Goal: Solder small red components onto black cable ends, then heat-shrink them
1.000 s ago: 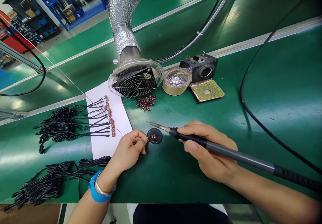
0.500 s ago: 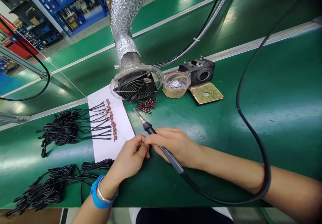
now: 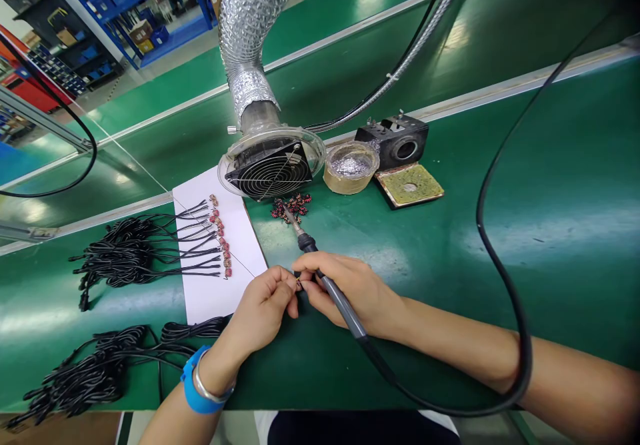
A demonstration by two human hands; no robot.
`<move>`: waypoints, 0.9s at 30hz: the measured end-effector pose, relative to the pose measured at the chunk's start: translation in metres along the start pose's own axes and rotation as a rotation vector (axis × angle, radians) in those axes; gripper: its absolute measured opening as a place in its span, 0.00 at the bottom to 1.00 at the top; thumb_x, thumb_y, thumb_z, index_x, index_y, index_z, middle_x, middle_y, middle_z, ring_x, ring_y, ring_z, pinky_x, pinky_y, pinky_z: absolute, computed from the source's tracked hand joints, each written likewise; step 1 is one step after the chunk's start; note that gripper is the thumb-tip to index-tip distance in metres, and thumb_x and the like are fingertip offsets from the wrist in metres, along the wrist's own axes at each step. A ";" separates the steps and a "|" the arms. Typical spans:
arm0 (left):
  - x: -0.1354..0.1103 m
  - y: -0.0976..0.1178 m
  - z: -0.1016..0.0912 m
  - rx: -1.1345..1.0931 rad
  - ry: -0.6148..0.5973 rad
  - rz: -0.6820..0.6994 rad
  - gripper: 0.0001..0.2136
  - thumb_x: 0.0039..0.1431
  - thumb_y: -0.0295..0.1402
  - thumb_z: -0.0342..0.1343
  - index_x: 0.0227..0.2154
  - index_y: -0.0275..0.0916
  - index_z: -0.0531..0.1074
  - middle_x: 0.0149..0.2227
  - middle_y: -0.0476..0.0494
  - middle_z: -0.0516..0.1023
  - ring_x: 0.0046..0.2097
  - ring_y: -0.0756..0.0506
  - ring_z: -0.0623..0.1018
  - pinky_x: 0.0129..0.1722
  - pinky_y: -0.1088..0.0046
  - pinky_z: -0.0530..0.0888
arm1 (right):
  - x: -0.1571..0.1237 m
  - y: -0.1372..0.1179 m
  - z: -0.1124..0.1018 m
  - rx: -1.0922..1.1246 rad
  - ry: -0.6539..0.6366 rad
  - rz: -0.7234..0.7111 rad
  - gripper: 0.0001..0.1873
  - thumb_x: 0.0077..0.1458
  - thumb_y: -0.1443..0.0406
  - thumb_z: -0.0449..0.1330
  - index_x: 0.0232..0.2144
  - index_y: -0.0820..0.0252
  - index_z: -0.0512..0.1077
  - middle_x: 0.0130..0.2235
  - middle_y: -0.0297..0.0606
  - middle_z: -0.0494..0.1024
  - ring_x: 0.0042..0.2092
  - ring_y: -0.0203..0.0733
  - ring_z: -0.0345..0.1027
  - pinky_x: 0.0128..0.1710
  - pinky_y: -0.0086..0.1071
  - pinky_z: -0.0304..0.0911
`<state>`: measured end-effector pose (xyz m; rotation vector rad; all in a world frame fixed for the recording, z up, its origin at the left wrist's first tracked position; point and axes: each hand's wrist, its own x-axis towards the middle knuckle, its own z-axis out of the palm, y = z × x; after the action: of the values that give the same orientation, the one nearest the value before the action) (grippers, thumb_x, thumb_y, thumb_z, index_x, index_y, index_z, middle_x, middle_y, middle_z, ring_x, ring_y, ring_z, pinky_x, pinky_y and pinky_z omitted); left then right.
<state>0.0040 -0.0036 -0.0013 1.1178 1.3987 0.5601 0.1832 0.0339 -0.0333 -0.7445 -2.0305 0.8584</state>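
My left hand [image 3: 264, 308] pinches a small dark part [image 3: 299, 282] with coppery wire, perhaps a wound ring coil; the fingertips hide most of it. My right hand [image 3: 359, 292] grips a soldering iron [image 3: 346, 308], its tip pointing up and left over a heap of small red-and-black wound coils [image 3: 299, 204]. The right thumb and finger also meet the small part between the hands. To the left, a row of reddish coils [image 3: 221, 228] lies on a white sheet [image 3: 205, 305], beside the stripped ends of black cables [image 3: 125, 252].
A fume extractor [image 3: 273, 168] on a foil duct hangs above the coil heap. Behind my right hand are a tape-like ring with solder scraps [image 3: 345, 182], a black iron stand [image 3: 403, 142] and a sponge tray [image 3: 410, 186]. More cables [image 3: 95, 375] lie front left; the iron's cord [image 3: 500, 258] loops right.
The soldering iron's tip has swung right, over the coil heap. My right fingertips have drawn slightly away from the left ones, so the small part now shows between them.
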 end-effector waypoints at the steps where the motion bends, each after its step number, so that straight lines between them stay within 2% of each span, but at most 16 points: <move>1: 0.000 0.000 0.001 -0.020 -0.006 -0.011 0.15 0.66 0.42 0.47 0.27 0.39 0.64 0.20 0.54 0.67 0.23 0.53 0.58 0.25 0.76 0.56 | 0.000 0.000 0.000 0.002 0.009 -0.002 0.13 0.57 0.73 0.53 0.44 0.58 0.66 0.31 0.32 0.74 0.32 0.34 0.71 0.33 0.25 0.67; 7: -0.001 -0.003 0.004 -0.125 -0.053 -0.067 0.16 0.64 0.47 0.49 0.28 0.39 0.64 0.19 0.55 0.66 0.19 0.55 0.54 0.20 0.76 0.51 | -0.003 0.001 -0.001 0.022 0.049 -0.096 0.10 0.62 0.72 0.53 0.44 0.56 0.68 0.37 0.34 0.79 0.36 0.34 0.73 0.38 0.26 0.68; 13: -0.002 -0.006 0.004 -0.173 -0.076 -0.078 0.16 0.62 0.49 0.51 0.34 0.38 0.66 0.20 0.54 0.69 0.18 0.55 0.53 0.19 0.77 0.50 | -0.008 0.003 -0.005 -0.068 0.003 -0.146 0.15 0.63 0.70 0.52 0.51 0.56 0.67 0.32 0.33 0.78 0.31 0.34 0.69 0.34 0.26 0.67; 17: -0.003 -0.006 0.005 -0.145 -0.108 -0.070 0.18 0.63 0.49 0.50 0.30 0.37 0.67 0.19 0.54 0.67 0.18 0.56 0.52 0.19 0.76 0.50 | -0.009 0.002 -0.004 -0.099 -0.001 -0.185 0.16 0.63 0.70 0.50 0.51 0.58 0.68 0.28 0.33 0.75 0.28 0.35 0.68 0.30 0.26 0.66; 21: -0.002 -0.008 0.007 -0.143 -0.073 -0.078 0.18 0.64 0.49 0.49 0.27 0.38 0.65 0.18 0.55 0.65 0.18 0.55 0.52 0.19 0.76 0.49 | -0.005 0.001 -0.006 -0.144 0.017 -0.224 0.17 0.62 0.71 0.49 0.51 0.59 0.69 0.27 0.33 0.75 0.26 0.36 0.68 0.27 0.27 0.66; 24: -0.002 -0.009 0.010 -0.152 -0.018 -0.076 0.15 0.63 0.46 0.50 0.31 0.39 0.64 0.18 0.56 0.66 0.17 0.55 0.53 0.19 0.77 0.50 | -0.002 -0.004 -0.018 -0.130 0.054 -0.176 0.17 0.61 0.71 0.52 0.50 0.57 0.70 0.32 0.35 0.80 0.30 0.36 0.72 0.32 0.29 0.69; 27: -0.002 -0.009 0.015 -0.146 0.034 -0.065 0.11 0.63 0.43 0.50 0.32 0.40 0.63 0.17 0.57 0.67 0.18 0.54 0.55 0.20 0.77 0.52 | -0.006 -0.017 -0.035 -0.091 0.154 -0.067 0.20 0.61 0.73 0.53 0.53 0.54 0.68 0.40 0.36 0.82 0.34 0.36 0.76 0.37 0.30 0.72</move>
<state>0.0151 -0.0132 -0.0104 0.9469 1.3949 0.6261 0.2120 0.0301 -0.0072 -0.7647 -1.9556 0.6533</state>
